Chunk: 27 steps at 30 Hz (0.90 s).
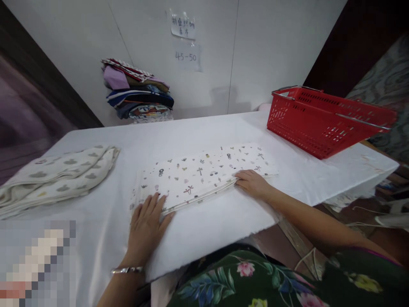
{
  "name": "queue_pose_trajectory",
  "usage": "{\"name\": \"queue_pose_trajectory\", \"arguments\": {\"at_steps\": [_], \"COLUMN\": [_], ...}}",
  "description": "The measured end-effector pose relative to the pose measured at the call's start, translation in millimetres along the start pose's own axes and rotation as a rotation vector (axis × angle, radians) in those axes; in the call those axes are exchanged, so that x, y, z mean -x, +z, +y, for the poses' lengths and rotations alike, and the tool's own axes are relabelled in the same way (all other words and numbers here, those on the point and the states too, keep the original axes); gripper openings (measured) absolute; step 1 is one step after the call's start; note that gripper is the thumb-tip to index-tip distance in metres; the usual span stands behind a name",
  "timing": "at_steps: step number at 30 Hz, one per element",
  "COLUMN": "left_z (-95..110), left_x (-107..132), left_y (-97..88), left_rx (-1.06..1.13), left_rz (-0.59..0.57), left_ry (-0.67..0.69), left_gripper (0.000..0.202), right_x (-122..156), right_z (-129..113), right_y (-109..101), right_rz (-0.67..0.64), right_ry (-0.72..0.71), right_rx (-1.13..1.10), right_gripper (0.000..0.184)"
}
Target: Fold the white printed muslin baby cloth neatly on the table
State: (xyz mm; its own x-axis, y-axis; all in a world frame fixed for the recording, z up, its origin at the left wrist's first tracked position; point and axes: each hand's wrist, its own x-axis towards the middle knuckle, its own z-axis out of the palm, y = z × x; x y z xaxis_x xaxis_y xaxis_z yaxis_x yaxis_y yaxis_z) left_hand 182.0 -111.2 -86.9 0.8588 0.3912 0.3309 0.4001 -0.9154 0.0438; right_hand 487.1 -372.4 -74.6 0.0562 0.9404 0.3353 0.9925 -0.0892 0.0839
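A folded white cloth with small printed motifs lies flat on the white-covered table, stretched left to right. My left hand rests flat on its near-left corner, fingers stretched out and together. My right hand lies palm down at the cloth's near edge toward the right, fingertips touching the folded layers. Neither hand grips anything.
A folded cream cloth with grey shapes lies at the left of the table. A stack of folded fabrics stands at the back by the wall. A red plastic basket sits at the right, near the table's edge.
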Motion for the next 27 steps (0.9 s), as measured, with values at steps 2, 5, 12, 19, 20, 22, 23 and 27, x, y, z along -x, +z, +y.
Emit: {"name": "queue_pose_trajectory", "arguments": {"at_steps": [2,5,12,19,20,22,23,27], "left_z": [0.3,0.5,2.5,4.4,4.5,4.3,3.9,-0.2], "left_x": [0.3,0.6,-0.2,-0.2,0.0,0.2,0.3,1.6], "left_y": [-0.5,-0.6,-1.5,-6.6,-7.1,-7.2,-6.8,-4.7], "left_rx": [-0.002,0.004,-0.009,0.012,0.013,0.013,0.012,0.0], "left_rz": [-0.004,-0.005,-0.02,-0.006,-0.003,-0.005,-0.011,-0.03], "left_ry": [0.001,-0.01,-0.029,-0.04,-0.039,-0.027,-0.018,0.001], "left_gripper": [0.058,0.058,0.057,0.058,0.058,0.056,0.055,0.053], "right_x": [-1.5,-1.1,9.8,14.6,15.4,17.0,17.7,19.8], "right_z": [0.1,2.1,8.6,3.0,3.0,3.2,3.1,-0.4], "right_y": [3.3,3.4,-11.2,-2.6,-1.9,-1.3,-1.2,-1.4], "right_rz": [-0.007,-0.007,-0.046,-0.036,-0.028,-0.009,-0.004,0.0], "right_ry": [0.006,0.002,-0.119,-0.063,-0.055,-0.048,-0.048,-0.04], "right_rx": [0.017,-0.002,-0.126,-0.083,-0.088,-0.102,-0.108,-0.12], "right_gripper": [0.024,0.027,0.023,0.02,0.02,0.02,0.021,0.021]}}
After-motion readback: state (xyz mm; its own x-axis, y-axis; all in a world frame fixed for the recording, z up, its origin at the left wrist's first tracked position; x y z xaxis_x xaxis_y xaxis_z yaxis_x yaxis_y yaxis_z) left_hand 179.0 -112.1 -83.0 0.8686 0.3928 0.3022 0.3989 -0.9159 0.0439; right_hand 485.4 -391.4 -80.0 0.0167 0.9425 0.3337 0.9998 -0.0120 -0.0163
